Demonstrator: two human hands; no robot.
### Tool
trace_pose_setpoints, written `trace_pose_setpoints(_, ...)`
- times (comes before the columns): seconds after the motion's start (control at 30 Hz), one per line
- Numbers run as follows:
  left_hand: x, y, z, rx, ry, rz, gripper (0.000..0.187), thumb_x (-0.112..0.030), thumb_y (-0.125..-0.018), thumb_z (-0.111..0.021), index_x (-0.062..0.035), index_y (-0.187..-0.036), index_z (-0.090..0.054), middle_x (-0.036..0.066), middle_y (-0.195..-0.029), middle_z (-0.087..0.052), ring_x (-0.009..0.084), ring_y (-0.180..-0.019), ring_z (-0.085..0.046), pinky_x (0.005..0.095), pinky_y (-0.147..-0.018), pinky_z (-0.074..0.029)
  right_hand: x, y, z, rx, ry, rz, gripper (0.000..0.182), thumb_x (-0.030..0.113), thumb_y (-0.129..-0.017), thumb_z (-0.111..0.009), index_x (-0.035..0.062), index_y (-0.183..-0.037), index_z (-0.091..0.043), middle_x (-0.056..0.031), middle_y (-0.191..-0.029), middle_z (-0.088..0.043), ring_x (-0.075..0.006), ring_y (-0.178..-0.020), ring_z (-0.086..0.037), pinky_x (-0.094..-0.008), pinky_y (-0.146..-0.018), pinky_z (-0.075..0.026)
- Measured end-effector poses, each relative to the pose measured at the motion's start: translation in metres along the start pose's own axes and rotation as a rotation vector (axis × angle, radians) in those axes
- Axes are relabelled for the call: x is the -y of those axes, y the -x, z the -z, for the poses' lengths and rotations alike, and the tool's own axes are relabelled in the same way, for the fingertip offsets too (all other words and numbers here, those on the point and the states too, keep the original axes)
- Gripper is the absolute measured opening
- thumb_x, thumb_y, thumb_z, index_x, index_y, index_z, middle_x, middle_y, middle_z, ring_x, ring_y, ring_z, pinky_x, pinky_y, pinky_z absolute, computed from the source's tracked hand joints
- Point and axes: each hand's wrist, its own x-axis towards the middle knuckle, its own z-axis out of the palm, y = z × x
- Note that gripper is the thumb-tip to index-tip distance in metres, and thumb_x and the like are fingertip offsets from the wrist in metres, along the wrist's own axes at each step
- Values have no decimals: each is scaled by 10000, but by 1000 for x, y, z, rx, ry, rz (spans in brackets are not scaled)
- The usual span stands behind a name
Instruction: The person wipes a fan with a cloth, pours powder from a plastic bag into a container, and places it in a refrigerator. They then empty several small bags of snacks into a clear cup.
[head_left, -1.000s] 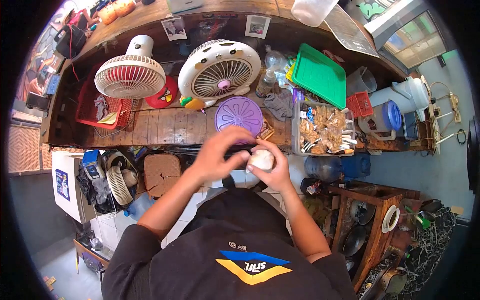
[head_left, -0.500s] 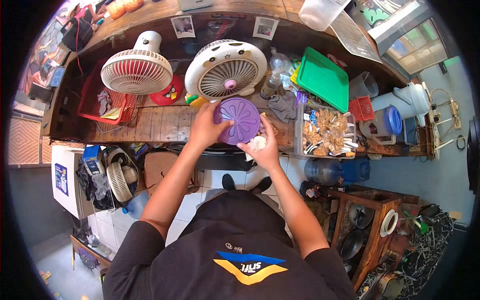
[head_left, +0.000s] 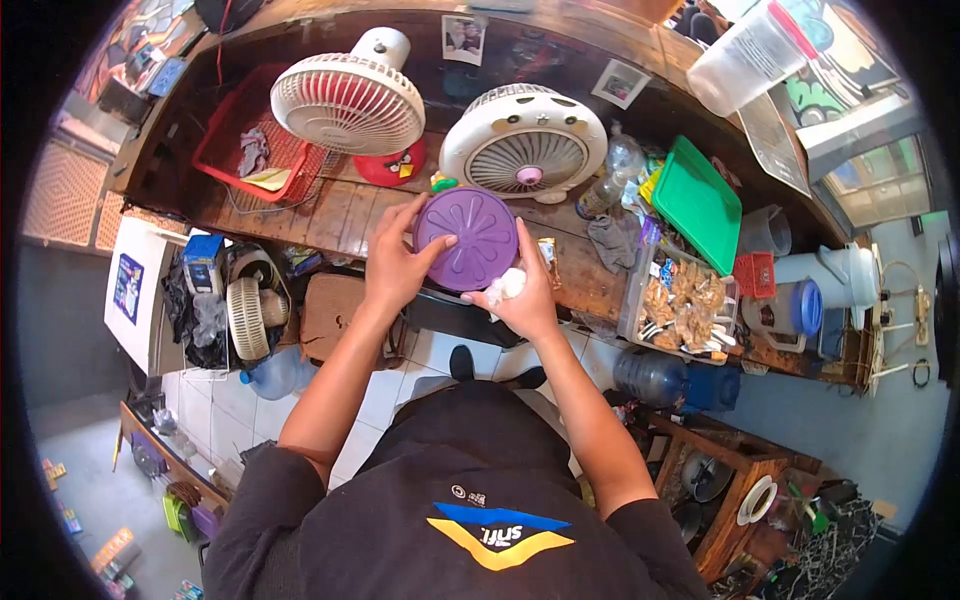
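A round purple lid [head_left: 467, 240] with a petal pattern faces up between my two hands, over the wooden counter's front edge. Whether a container sits under it is hidden. My left hand [head_left: 395, 262] grips its left side, thumb lying on top. Around the lower right rim, my right hand [head_left: 528, 300] closes its fingers, also pinching a crumpled white wad [head_left: 507, 286] that looks like tissue or thin plastic. Behind the lid stands a white animal-faced fan [head_left: 527, 150].
Another white fan [head_left: 350, 100] and a red basket [head_left: 265, 150] stand at the left of the counter [head_left: 330, 225]. To the right are a box of bagged snacks [head_left: 685, 305], a green tray [head_left: 692, 205], a grey cloth [head_left: 610, 240] and a blue-lidded container [head_left: 790, 310].
My view has turned, so the counter and its things appear shifted right and tilted. Both hands still hold the purple lid, and the white wad stays in my right hand.
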Motion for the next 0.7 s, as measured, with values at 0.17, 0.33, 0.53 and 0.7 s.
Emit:
trace_pose_setpoints(0.17,14,12,16,-168,103,48,618,-185,-762,-883,-38,-1321,-662,107,-1215,-670,207,-992,-673,297,-718,-539,16,-11,-13,23,47,73,1253,322,-563,-1009,-26,-1552,-322,-231,-1497,-478,-355,-1370,-505,-435,-1126,-422)
trace_pose_setpoints(0.33,2,20,11,-140,66,22,609,-167,-785,-872,-19,-1318,-618,111,-1208,-659,206,-1078,-657,336,-875,-542,15,-11,4,53,73,159,1210,349,-556,-999,49,-1547,-372,-218,-1487,-484,-385,-1382,-485,-459,-1137,-410)
trace_pose_setpoints(0.53,27,19,-17,-61,592,195,602,-97,-869,-807,-31,-1371,-481,130,-1293,-608,220,-1179,-601,347,-1007,-493,-5,-7,18,134,-248,-25,1214,340,-546,-1009,47,-1543,-382,-210,-1433,-534,-307,-1319,-567,-404,-1056,-492)
trace_pose_setpoints(0.7,35,4,-11,-112,546,196,552,-92,-891,-782,5,-1360,-508,124,-1279,-628,194,-1180,-595,327,-1039,-461,-44,-4,37,148,-78,-65,990,251,-651,-958,14,-1477,-465,-225,-1414,-572,-314,-1324,-561,-392,-1089,-454)
